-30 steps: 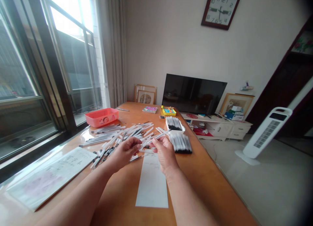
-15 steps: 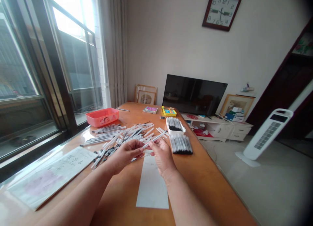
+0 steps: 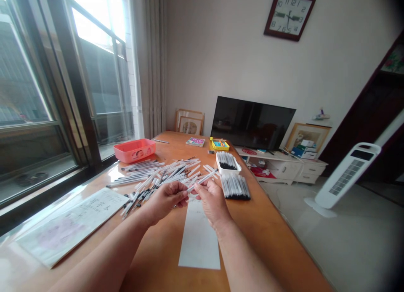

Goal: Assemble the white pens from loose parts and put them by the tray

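Now, inside the right edge of the worktop (image 3: 259, 224), a white pen (image 3: 207, 176) is pinched by left hand (image 3: 170, 198) and right hand (image 3: 212, 200), brought closer together, seemingly for two-handed work.

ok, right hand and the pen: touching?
Touching. Head view: the right hand grips the pen, its thumb lying against the barrel with no gap.
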